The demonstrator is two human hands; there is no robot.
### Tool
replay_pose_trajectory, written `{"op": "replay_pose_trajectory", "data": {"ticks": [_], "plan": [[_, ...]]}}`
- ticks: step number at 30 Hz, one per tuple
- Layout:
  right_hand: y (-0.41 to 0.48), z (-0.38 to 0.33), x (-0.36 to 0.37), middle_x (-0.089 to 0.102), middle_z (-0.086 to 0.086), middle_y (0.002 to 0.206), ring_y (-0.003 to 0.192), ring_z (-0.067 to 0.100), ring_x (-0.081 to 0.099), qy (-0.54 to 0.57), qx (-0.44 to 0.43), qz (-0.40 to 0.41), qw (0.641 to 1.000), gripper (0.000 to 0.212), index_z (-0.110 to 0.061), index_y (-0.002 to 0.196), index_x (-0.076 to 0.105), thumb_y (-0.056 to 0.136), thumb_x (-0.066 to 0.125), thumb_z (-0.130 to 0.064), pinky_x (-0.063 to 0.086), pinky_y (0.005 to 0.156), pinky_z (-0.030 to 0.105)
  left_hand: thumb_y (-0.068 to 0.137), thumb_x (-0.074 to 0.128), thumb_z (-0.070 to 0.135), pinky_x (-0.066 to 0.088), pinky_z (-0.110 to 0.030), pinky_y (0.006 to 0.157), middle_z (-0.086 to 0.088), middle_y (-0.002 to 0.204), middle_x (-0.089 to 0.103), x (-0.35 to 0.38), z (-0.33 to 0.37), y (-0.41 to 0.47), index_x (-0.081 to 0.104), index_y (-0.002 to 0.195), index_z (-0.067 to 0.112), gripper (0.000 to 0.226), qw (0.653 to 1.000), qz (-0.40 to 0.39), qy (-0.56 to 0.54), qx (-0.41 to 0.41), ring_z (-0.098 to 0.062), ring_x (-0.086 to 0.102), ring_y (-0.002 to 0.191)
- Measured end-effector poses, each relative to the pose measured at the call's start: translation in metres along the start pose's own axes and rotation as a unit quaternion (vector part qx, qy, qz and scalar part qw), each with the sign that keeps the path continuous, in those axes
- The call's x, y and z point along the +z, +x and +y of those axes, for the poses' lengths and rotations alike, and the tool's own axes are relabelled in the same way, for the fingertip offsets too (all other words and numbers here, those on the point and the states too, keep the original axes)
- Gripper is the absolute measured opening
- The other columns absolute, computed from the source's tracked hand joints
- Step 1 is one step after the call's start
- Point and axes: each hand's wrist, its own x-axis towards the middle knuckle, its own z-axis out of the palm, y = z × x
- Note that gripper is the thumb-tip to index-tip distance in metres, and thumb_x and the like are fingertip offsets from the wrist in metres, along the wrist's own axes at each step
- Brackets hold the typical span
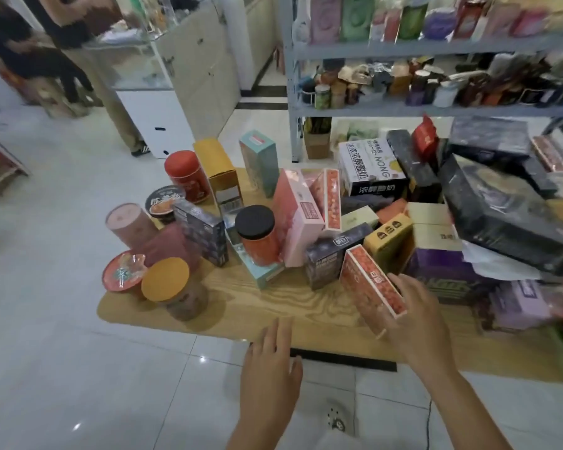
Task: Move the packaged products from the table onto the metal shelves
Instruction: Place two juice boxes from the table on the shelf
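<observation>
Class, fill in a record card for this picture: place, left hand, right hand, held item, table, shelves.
place: room with a tiled floor
left hand: open, fingers straight, over the table's near edge, holding nothing
right hand: grips a red patterned box
held item: the box, tilted, at the front of the pile
table: wooden, crowded with packaged products
metal shelves: behind the table, already stocked

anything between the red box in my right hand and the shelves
Yes: beyond the red box in the right hand, a yellow box, a milk carton and black boxes pile up before the metal shelves.
</observation>
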Motion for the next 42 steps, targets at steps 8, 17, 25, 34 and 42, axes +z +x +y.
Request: {"op": "replay_pose_trajectory", "data": {"ticks": [8,17,25,34,42], "plan": [[0.024,0.034,0.001,0.037,-0.003,0.147,0.130,0.016,0.040,-0.008,0.045,-0.058,0.997,0.072,-0.027,0.145,0.033,0.084,0.068,-0.040,0.044,0.096,0.035,0.077,0.074,0.027,0.047,-0.038,0.096,-0.006,0.139,0.053,0.019,0.034,0.065,0.043,0.142,0.017,0.072,1.000,0.015,-0.012,0.020,-0.028,0.054,0.122],[0.036,0.031,0.018,0.043,-0.005,0.143,0.126,0.016,0.045,-0.003,0.108,-0.108,0.988,0.083,-0.029,0.148,0.024,0.080,0.065,-0.054,0.047,0.094,0.037,0.094,0.053,0.033,0.024,-0.029,0.113,0.001,0.161,0.008,0.006,0.030,0.123,0.009,0.153,0.024,0.074,0.999,-0.013,-0.026,0.031,-0.019,0.018,0.145],[0.055,0.007,0.044,0.050,-0.005,0.136,0.116,0.014,0.054,-0.063,0.162,-0.117,0.978,0.091,-0.029,0.147,0.019,0.076,0.070,-0.054,0.051,0.090,0.033,0.067,0.083,0.020,0.054,-0.041,0.083,-0.016,0.138,0.046,0.018,0.021,0.172,0.043,0.140,0.006,0.084,0.992,0.002,-0.014,0.121,-0.035,0.055,0.119],[0.065,-0.002,0.043,0.063,-0.007,0.106,0.091,0.013,0.064,-0.157,0.210,-0.114,0.958,0.054,-0.026,0.115,0.044,0.081,0.055,-0.067,0.042,0.065,0.023,0.060,0.088,0.019,0.052,-0.037,0.055,-0.014,0.105,0.054,0.019,0.013,0.199,0.060,0.115,0.005,0.063,0.986,-0.009,-0.015,0.168,-0.035,0.064,0.080],[0.056,0.035,0.009,0.057,-0.005,0.115,0.102,0.012,0.054,-0.146,0.176,-0.200,0.953,0.065,-0.030,0.124,0.043,0.071,0.077,-0.045,0.050,0.075,0.029,0.076,0.077,0.022,0.042,-0.031,0.081,0.000,0.110,0.049,0.010,-0.003,0.180,0.050,0.110,0.016,0.043,0.984,-0.084,-0.142,0.064,-0.022,0.046,0.106]]}}
